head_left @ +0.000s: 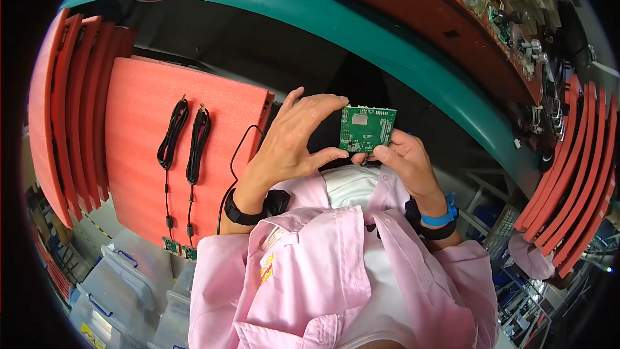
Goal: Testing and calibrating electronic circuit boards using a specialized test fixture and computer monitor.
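- Left hand (294, 142) pinches the left edge of a small green circuit board (367, 129) between thumb and fingers, held up in front of the chest.
- Right hand (407, 161) grips the board's lower right corner.
- Farther left, two black cables (184, 142) lie side by side on a red foam sheet (139, 129).
- Beyond, a teal bench edge (361, 32) curves across.

- Bright, even overhead light; the red foam sheet (165, 155) reads saturated, almost glowing, with no hard glare.
- Pink shirt (323, 271) runs a touch washed out, its folds lightly shaded.
- Small green circuit board (367, 129) sits sharp, its metal patch catching a pale sheen.
- Above the board, the space under the teal table edge (361, 32) drops into deep shadow.
- Strong fisheye: that edge bows into an arc, and black corners ring the picture.
- Far right of the board, detail goes soft and smeared.
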Action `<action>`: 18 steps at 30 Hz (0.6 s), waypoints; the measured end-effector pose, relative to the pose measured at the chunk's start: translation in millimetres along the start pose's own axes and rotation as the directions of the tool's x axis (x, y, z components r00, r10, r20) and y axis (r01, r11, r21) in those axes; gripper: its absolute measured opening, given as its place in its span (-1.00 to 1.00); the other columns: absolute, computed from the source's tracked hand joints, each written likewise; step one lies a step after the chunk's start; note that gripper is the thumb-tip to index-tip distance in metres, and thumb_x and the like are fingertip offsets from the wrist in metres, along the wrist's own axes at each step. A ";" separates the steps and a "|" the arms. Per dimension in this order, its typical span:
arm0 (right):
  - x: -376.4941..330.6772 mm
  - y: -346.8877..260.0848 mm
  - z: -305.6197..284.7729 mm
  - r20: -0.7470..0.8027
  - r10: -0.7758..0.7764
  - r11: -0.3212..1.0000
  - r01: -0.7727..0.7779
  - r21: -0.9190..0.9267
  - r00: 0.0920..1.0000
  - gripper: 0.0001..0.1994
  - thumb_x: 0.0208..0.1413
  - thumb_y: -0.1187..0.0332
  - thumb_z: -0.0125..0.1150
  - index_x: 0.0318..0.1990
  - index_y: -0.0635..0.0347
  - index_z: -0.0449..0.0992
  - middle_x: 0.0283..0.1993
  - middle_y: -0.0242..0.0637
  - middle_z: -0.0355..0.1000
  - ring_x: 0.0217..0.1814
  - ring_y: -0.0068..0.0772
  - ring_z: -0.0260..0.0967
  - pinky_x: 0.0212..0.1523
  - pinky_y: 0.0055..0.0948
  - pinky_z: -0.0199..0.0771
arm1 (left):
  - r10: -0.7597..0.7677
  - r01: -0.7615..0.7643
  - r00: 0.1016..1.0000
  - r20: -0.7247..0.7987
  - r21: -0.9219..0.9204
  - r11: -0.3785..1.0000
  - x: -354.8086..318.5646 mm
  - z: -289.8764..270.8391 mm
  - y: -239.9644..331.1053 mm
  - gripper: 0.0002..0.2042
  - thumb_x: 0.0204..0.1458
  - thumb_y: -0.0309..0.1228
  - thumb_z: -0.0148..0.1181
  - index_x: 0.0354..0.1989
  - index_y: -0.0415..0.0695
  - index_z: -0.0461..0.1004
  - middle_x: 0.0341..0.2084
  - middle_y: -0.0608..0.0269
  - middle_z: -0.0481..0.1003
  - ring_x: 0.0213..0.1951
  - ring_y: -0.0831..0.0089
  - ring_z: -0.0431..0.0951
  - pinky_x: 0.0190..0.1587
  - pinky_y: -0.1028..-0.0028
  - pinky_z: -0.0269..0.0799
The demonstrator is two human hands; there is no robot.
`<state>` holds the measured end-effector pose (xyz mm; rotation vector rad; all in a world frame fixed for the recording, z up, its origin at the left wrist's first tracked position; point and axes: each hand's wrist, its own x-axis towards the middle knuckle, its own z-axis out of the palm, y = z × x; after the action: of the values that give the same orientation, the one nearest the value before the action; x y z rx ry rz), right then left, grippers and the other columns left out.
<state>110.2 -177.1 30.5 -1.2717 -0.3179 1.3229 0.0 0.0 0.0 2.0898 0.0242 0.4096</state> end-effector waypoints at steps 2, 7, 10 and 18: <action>-0.8 1.6 -0.1 -0.020 -0.007 0.997 0.006 -0.073 1.000 -0.68 0.02 0.46 -0.09 -0.05 0.39 0.24 -0.23 -0.17 0.37 -0.20 -0.45 0.34 -0.11 -0.52 0.30 | 0.009 -0.010 1.000 -0.020 -0.002 1.000 -0.9 1.8 0.4 -0.43 -0.27 -0.27 0.23 -0.03 -0.06 0.17 -0.11 0.17 0.33 -0.09 0.23 0.34 0.02 0.03 0.03; -1.8 2.6 2.6 -0.050 -0.031 0.987 0.023 -0.158 0.998 -0.70 0.01 0.50 -0.11 -0.06 0.41 0.24 -0.24 -0.15 0.37 -0.20 -0.44 0.33 -0.11 -0.50 0.30 | 0.028 -0.030 0.998 -0.051 -0.033 0.999 -3.9 3.4 1.2 -0.41 -0.37 -0.38 0.32 -0.08 -0.08 0.20 -0.09 0.14 0.33 -0.04 0.24 0.33 0.08 0.11 -0.01; -1.2 4.0 2.0 -0.049 -0.043 0.983 0.034 -0.180 0.998 -0.70 0.01 0.51 -0.10 -0.07 0.41 0.25 -0.23 -0.15 0.37 -0.20 -0.45 0.33 -0.11 -0.51 0.30 | 0.039 -0.041 0.997 -0.068 -0.025 0.999 -4.9 4.6 1.1 -0.42 -0.37 -0.39 0.32 -0.09 -0.08 0.19 -0.09 0.14 0.33 -0.04 0.23 0.33 0.07 0.11 -0.01; 0.2 5.1 3.2 -0.062 -0.046 0.984 0.035 -0.174 0.997 -0.70 0.00 0.51 -0.08 -0.07 0.41 0.26 -0.22 -0.16 0.36 -0.20 -0.45 0.33 -0.11 -0.51 0.30 | 0.048 -0.047 0.997 -0.067 0.004 0.999 -5.8 3.3 0.5 -0.42 -0.37 -0.41 0.32 -0.09 -0.07 0.19 -0.07 0.13 0.31 -0.04 0.23 0.33 0.07 0.11 0.00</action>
<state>105.0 -176.6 27.4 -1.4437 -0.4174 1.2369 -4.6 -4.1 -2.7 2.0812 0.0144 0.5084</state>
